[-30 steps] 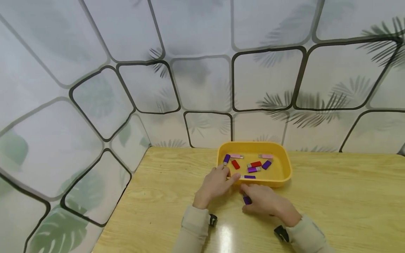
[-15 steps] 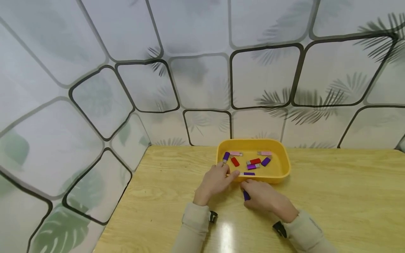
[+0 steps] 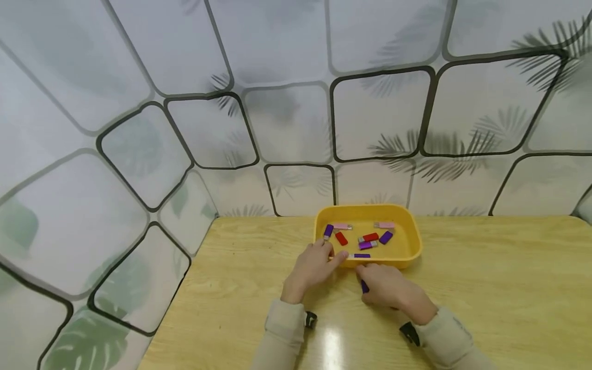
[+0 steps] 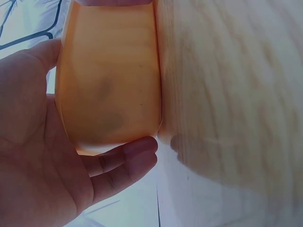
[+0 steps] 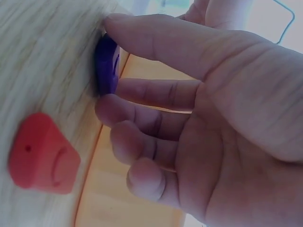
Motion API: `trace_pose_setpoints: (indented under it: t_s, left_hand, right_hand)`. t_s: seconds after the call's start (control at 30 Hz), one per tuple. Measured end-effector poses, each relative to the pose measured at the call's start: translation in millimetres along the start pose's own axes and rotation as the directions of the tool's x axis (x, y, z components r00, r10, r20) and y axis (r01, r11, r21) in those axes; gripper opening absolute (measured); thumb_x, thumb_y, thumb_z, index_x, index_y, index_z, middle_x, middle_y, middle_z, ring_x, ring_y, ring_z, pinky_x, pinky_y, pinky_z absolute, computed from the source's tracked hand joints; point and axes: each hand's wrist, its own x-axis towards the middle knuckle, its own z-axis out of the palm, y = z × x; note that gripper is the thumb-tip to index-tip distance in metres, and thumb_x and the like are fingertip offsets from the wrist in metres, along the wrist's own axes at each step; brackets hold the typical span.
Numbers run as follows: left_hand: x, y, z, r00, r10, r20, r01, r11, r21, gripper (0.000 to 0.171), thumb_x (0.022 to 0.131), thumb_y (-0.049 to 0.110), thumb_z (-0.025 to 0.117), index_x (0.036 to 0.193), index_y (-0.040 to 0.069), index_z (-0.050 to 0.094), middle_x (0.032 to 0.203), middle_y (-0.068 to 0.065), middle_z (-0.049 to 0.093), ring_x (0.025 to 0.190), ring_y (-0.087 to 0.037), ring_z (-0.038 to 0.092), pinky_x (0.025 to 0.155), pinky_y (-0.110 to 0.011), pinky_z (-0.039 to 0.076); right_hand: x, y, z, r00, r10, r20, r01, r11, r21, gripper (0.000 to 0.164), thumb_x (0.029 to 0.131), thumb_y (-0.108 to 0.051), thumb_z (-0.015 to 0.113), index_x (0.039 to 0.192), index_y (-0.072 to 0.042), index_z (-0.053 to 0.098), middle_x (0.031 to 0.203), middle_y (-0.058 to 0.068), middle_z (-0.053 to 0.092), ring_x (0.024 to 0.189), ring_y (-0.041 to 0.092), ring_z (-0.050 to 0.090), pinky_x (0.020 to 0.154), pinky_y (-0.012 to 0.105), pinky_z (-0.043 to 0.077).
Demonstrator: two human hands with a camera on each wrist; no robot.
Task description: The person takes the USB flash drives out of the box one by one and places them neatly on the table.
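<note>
My left hand (image 3: pixel 312 264) holds the near left corner of a yellow plastic tray (image 3: pixel 411 240), thumb over the rim; the left wrist view has the fingertips along the outer wall (image 4: pixel 111 71). In front of the tray, my right hand (image 3: pixel 386 288) pinches a purple USB stick (image 5: pixel 106 64) at the tabletop, thumb at one end and fingertips at the other. Most of that stick is covered by the hand in the head view. Beside it a red USB stick (image 5: pixel 45 153) lies on the wood, hidden under the right hand from above.
Several USB sticks lie scattered in the tray: pink ones (image 3: pixel 385 225), red ones (image 3: pixel 341 238) and purple ones (image 3: pixel 386 237). The wooden table (image 3: pixel 499 288) runs back to a patterned wall covering (image 3: pixel 296 123).
My right fingers have drawn in around the purple stick, which now shows less from above. The left hand stays on the tray corner. The head view has shifted slightly.
</note>
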Motion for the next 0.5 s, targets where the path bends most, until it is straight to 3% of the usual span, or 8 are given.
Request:
trace_pose_setpoints:
  t_s: [0.5]
  left_hand:
    - [-2.4, 1.8, 0.0, 1.0, -0.014, 0.0, 0.014, 1.0, -0.003, 0.053, 0.101, 0.059, 0.041, 0.097, 0.011, 0.063, 0.092, 0.0, 0.052, 0.078, -0.017, 0.049, 0.062, -0.029, 0.041]
  right_hand:
    - [-1.1, 3.8, -4.6, 0.995, 0.061, 0.079, -0.065, 0.997, 0.043, 0.033, 0.079, -0.014, 0.081, 0.101, -0.009, 0.057, 0.075, 0.002, 0.051, 0.067, 0.02, 0.049, 0.062, 0.036, 0.039]
